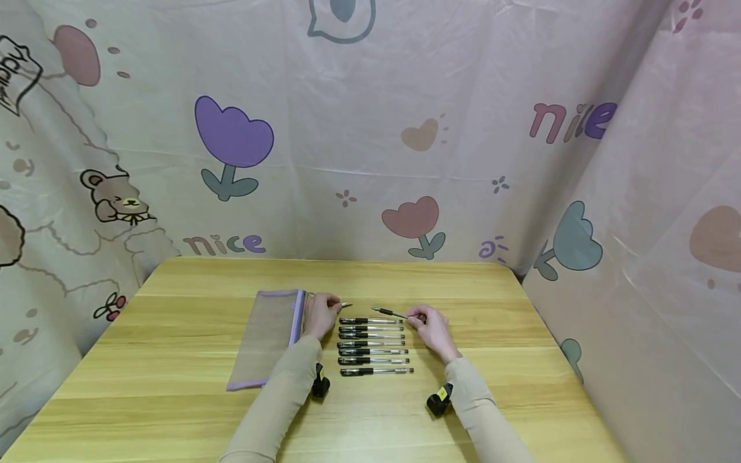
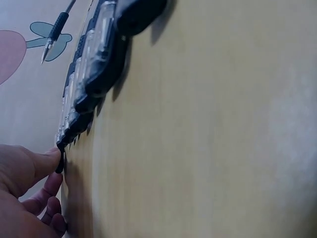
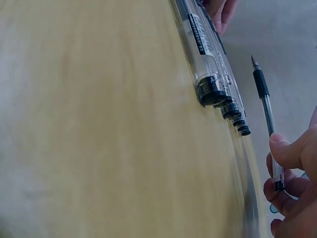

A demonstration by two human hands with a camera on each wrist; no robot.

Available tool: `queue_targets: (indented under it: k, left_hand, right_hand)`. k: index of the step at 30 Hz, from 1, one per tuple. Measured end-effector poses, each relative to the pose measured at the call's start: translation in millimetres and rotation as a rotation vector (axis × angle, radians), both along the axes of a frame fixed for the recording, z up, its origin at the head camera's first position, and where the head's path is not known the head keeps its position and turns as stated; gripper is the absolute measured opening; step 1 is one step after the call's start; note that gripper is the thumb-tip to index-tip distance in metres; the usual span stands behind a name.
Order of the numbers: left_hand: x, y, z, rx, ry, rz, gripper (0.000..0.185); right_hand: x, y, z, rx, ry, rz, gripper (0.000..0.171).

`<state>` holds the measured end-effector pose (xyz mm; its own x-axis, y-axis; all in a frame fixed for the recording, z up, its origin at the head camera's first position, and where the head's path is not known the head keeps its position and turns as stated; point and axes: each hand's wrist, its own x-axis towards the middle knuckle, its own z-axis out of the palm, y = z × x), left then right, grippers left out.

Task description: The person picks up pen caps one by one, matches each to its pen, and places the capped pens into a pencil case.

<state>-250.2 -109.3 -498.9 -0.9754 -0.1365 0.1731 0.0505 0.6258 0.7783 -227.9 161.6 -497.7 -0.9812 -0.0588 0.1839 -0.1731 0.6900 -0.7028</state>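
Observation:
My right hand (image 1: 431, 329) pinches the rear end of a gel pen (image 1: 389, 312), raised above the table. The pen's black grip and bare metal tip point left, plain in the right wrist view. My left hand (image 1: 321, 315) pinches a small dark piece (image 2: 60, 162), which looks like a pen cap, mostly hidden by the fingers. A gap separates it from the pen tip. Between the hands lies a row of several capped black gel pens (image 1: 373, 352), side by side. Left of them, by my left forearm, a mesh zipper pouch (image 1: 263, 337) with purple edging lies flat.
The wooden table (image 1: 173, 360) reaches back to a printed curtain (image 1: 324, 128), with more curtain at both sides. Black wrist cameras hang by my left wrist (image 1: 320, 384) and right wrist (image 1: 440, 400).

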Motion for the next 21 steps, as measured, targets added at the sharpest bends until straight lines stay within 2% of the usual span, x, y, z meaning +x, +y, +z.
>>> queue_targets:
  k: [10, 17, 21]
  left_hand:
    - [-0.4, -1.3, -3.9, -0.026, 0.021, -0.010, 0.008]
    - [0.4, -2.6, -3.4, 0.030, -0.032, 0.002, 0.012]
    - [3.8, -3.7, -2.2, 0.056, -0.009, -0.007, 0.013]
  right_hand:
    - [-0.2, -0.7, 0.6, -0.019, -0.015, 0.008, 0.006]
    - [0.0, -0.7, 1.0, -0.012, -0.020, 0.008, 0.008]
    - [0.2, -1.2, 3.0, -0.025, -0.024, 0.016, 0.008]
